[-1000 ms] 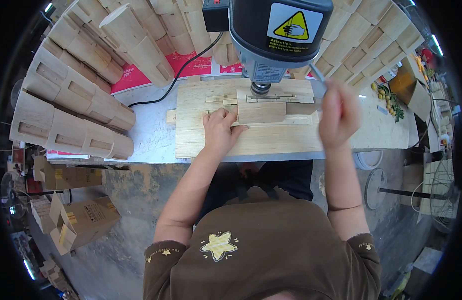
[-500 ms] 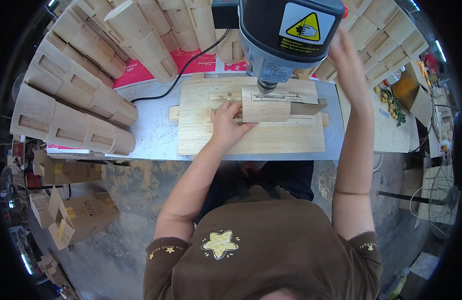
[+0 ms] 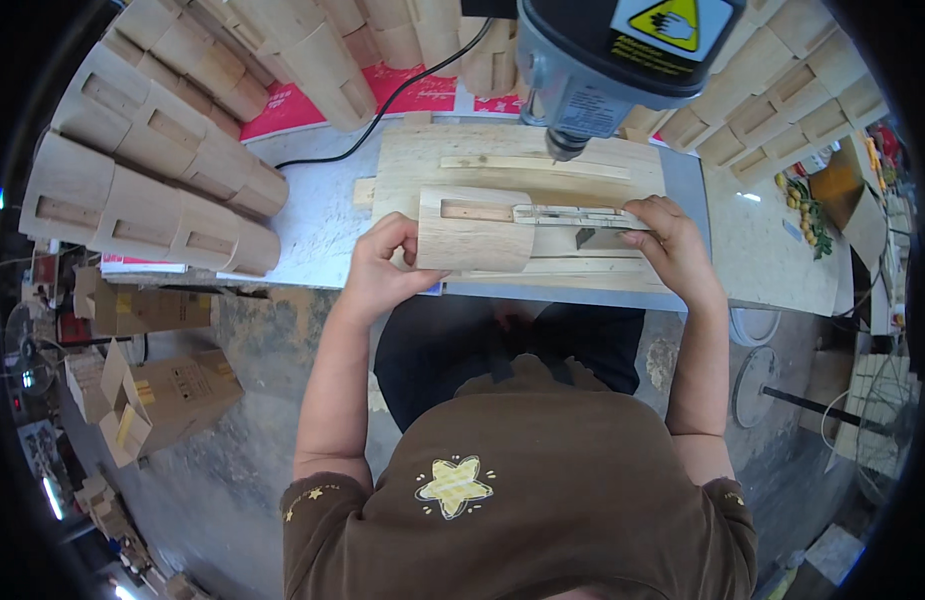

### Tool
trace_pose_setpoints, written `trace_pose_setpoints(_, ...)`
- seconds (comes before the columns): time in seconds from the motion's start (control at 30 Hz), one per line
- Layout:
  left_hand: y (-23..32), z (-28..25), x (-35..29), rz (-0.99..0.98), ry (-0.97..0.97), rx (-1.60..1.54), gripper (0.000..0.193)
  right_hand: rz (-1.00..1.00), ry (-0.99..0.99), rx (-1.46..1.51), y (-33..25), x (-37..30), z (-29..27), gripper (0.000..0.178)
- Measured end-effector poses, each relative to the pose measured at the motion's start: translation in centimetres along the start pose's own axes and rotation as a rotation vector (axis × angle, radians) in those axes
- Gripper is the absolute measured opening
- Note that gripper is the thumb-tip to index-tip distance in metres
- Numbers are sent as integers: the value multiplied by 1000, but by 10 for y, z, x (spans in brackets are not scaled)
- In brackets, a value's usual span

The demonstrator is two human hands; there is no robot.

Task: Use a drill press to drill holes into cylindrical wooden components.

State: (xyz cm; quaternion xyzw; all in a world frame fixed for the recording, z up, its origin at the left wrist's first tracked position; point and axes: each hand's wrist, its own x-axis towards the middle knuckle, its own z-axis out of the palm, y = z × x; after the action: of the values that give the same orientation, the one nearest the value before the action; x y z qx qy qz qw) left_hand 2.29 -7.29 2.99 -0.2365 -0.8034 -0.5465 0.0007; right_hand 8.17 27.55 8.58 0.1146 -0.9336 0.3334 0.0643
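My left hand [image 3: 380,268] is closed on the left end of a pale wooden cylinder [image 3: 472,247], thumb on the near side. A slot with a recessed floor runs along the cylinder's top. My right hand [image 3: 677,250] pinches the right end of a narrow, partly see-through guide strip [image 3: 574,216]. The strip's left end still lies over the right part of the slot; the rest reaches out past the cylinder. Under the strip shows a small dark grey piece [image 3: 585,238]. Behind, the drill press [image 3: 594,75] hangs with its chuck [image 3: 567,145] apart from the cylinder.
Under the work lies a wooden board [image 3: 407,150] with raised rails [image 3: 532,167], on a pale bench. Stacked slotted wooden cylinders stand at the left [image 3: 152,215] and far right [image 3: 782,110]. A black cable [image 3: 382,115] crosses the bench. Open cardboard boxes [image 3: 177,400] sit on the floor.
The cylinder has come out from under the drill, leftward and nearer me. My right hand has come down from beside the drill head to the strip, which now sticks out to the right.
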Motion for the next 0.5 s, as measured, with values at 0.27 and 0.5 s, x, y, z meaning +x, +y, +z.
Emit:
trace_pose_setpoints(0.27,39,-54,-7,-500,144,-303,23,-75,16,-45,-2,-2,8,28)
trace_pose_setpoints(0.5,46,-20,-4,-747,179,-356,30,-98,31,-27,-12,-2,14,27)
